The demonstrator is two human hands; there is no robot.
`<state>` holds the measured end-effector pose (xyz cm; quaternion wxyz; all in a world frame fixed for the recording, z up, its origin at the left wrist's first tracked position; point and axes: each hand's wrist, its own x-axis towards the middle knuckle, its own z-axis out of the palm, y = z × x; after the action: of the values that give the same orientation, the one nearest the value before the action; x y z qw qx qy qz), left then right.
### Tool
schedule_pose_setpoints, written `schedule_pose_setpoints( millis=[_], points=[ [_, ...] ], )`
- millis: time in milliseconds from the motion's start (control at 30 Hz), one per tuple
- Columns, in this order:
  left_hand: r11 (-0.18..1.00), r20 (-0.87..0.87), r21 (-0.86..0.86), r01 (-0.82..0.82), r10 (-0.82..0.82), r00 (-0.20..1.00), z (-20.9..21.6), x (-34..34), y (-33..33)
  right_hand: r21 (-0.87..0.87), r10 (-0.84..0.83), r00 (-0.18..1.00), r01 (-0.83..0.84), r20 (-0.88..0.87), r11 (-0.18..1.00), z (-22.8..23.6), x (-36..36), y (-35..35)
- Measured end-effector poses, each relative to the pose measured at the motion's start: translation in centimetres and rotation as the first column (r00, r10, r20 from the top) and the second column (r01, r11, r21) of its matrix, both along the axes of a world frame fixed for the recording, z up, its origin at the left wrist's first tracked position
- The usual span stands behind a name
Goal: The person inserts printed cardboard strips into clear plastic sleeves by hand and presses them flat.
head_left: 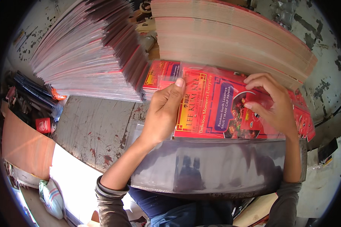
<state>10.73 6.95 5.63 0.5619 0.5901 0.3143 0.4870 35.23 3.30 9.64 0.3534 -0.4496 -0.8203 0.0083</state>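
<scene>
So the person's got a red printed card [220,108] front and center over the table [94,125], just past a stack of clear plastic sleeves [227,162] on the near side. The left hand [161,115] is pinching the card's left edge, thumb flat on top and the other fingers mostly out of sight. The right hand [274,106] is over the right part of the card, fingers curled with a clear gap between thumb and fingertips; can't really tell if they're touching the surface. More red cards [303,123] poke out to the right of that hand. There's a small red pile [161,72] just past the left hand, a big fanned stack of sleeved sheets [91,60] at far left, and a long, tall stack of cards [223,41] along the back.
</scene>
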Motion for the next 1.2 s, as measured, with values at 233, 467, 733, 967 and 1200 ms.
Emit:
schedule_pose_setpoints(
  millis=[233, 467, 733, 967, 1200],
  points=[
    [0.997, -0.009, 0.053, -0.049, 0.05, 0.999, -0.1, 0.1, -0.4, 0.055, -0.06, 0.998, 0.061, -0.026, 0.997, -0.5, -2.4, -0.1],
    [0.997, 0.033, 0.035, -0.069, 0.068, 0.997, -0.3, 0.0, -0.7, 0.02, -0.036, 0.998, 0.038, -0.057, 0.999, -0.9, -2.9, -0.2],
    [0.955, 0.216, -0.297, -0.019, 0.086, 0.972, 0.4, 0.9, -1.3, 0.0, 0.012, 0.988, -0.012, -0.156, 1.0, -2.7, -3.3, 0.8],
    [0.992, 0.141, -0.094, -0.082, 0.095, 0.985, -1.3, 1.0, -1.3, 0.058, 0.117, 0.954, -0.104, -0.277, 0.993, -3.7, -3.4, 1.4],
    [0.997, -0.033, -0.055, -0.058, 0.056, 0.998, -1.1, 0.6, -1.4, 0.031, 0.138, 0.946, -0.135, -0.292, 0.99, -3.8, -3.9, 1.3]
  ],
)
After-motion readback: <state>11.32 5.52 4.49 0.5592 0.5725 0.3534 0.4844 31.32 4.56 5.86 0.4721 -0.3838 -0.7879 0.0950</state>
